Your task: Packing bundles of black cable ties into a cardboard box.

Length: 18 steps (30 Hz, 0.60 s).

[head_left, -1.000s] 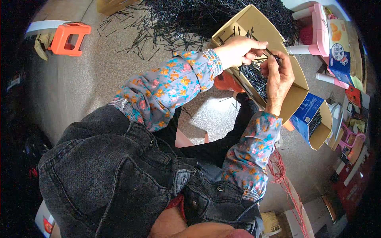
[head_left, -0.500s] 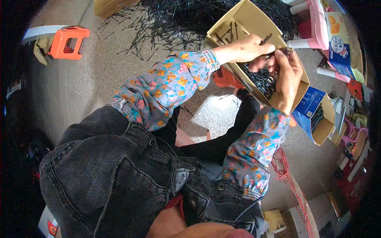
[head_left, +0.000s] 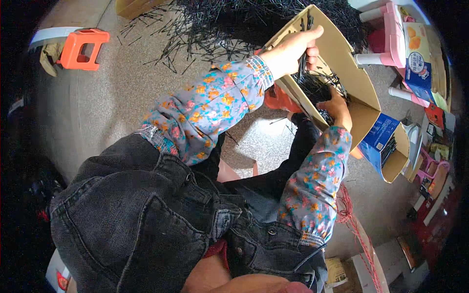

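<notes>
A long tan cardboard box [head_left: 364, 113], tilted, stands before me with a heap of thin black strips [head_left: 312, 90] in it. My left hand [head_left: 297, 52] is over the box's left side, its fingers curled round a small bundle of the strips, which sticks out above and below the fist. Its thumb points to the right. Nearer the box's right end, my right hand [head_left: 338, 108] reaches down into the heap, thumb and fingers bent about some strips. The fingertips are partly hidden among them.
A large pile of black strips [head_left: 220, 24] covers the floor beyond the box. A blue carton [head_left: 378, 134] with more strips stands at the right. An orange stool [head_left: 84, 49] is at the far left, a pink-and-white stool [head_left: 393, 34] at the far right. Red cord [head_left: 346, 210] hangs nearby.
My hands, together above the box before, have moved apart. The left moved slightly left and up with a bundle; the right went down into the heap.
</notes>
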Each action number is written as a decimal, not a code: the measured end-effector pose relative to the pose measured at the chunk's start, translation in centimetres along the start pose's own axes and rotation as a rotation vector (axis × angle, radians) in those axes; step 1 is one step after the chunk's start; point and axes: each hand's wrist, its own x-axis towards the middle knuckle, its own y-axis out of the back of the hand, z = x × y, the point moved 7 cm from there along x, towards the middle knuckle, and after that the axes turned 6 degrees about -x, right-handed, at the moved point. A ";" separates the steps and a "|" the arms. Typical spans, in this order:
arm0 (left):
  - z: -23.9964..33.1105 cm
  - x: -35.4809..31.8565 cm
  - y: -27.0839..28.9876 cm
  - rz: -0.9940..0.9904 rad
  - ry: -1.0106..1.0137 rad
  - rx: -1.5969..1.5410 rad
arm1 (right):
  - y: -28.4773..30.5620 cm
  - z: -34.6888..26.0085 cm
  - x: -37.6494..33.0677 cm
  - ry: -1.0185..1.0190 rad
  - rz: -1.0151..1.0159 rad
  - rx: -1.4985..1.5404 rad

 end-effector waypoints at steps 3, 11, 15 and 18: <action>0.2 -0.1 -0.7 0.007 0.013 -0.024 | -1.7 0.5 0.6 0.108 -0.079 0.090; 0.5 0.0 0.1 0.016 0.024 -0.015 | -4.3 -0.9 0.8 0.114 -0.387 -0.070; 0.8 0.1 -0.7 -0.002 0.002 -0.029 | -0.6 1.2 0.1 0.126 0.009 0.123; 1.8 -0.5 0.6 0.019 -0.057 0.002 | 2.8 -1.3 -1.2 0.072 0.211 0.498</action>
